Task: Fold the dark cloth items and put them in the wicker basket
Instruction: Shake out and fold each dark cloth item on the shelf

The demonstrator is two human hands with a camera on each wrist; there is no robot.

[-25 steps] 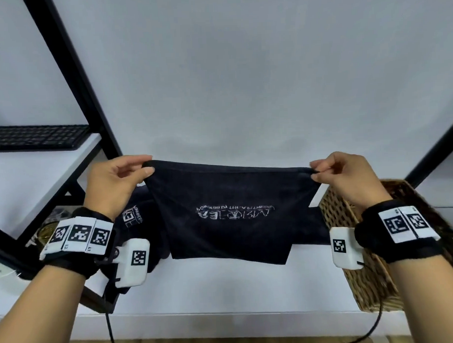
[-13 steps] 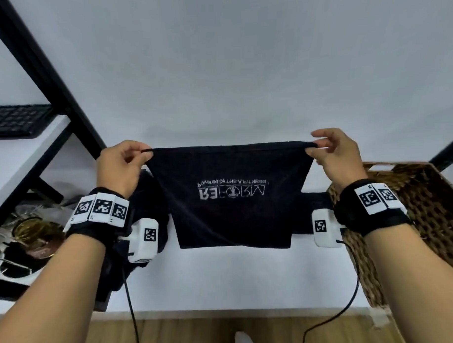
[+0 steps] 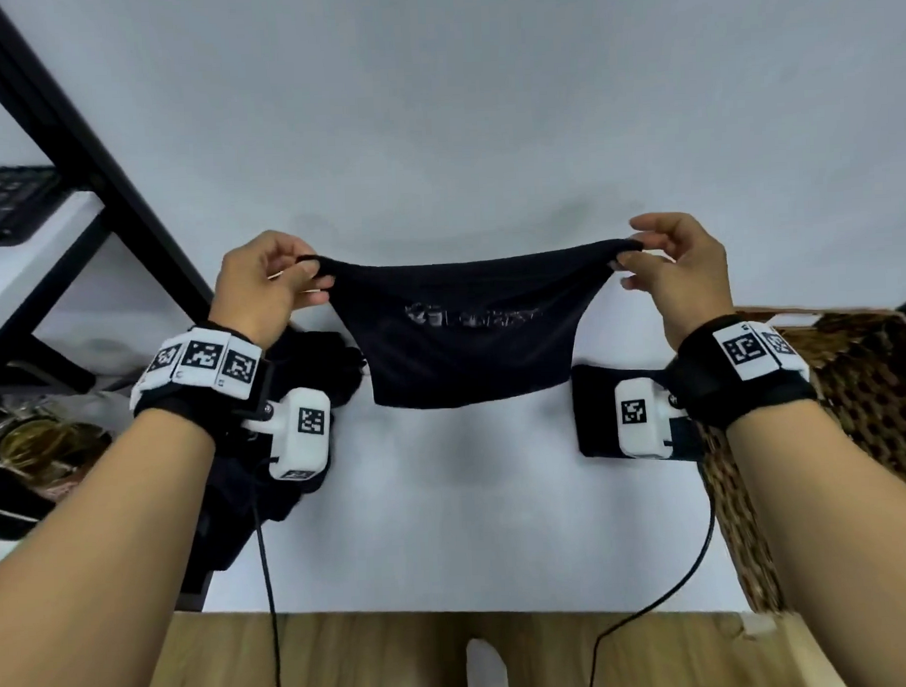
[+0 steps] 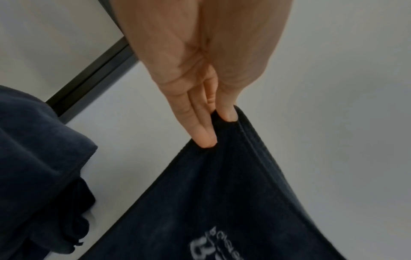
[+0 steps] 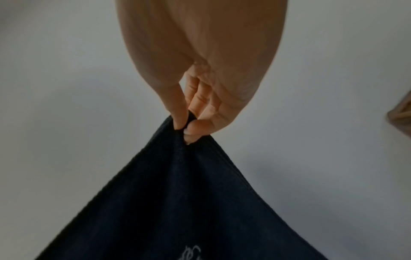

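Leftmost, a heap of dark cloth [image 3: 270,452] lies unfolded on the white desk [image 3: 447,523], below the left wrist. Just above it the left hand [image 3: 264,293] pinches the upper left corner of the dark towel [image 3: 466,343] between thumb and fingers [image 4: 201,130], the other fingers curled in beside them. Between the two hands the towel hangs in the air over the desk, its top edge sagging in the middle and its printed logo blurred. At the other corner the right hand [image 3: 679,273] has the same small pinch, thumb against forefinger, with only a tuck of fabric caught. Below that wrist a folded dark cloth [image 3: 594,415] rests on the desk, beside the wicker basket [image 3: 853,380] at the far right; whether it touches the basket I cannot tell. Both grips look shallow, so a quick flick or a hard pull outward could slide a corner free and drop that side, spoiling the alignment. The slack top edge also risks an uneven crease if the towel is laid down without first drawing it taut.
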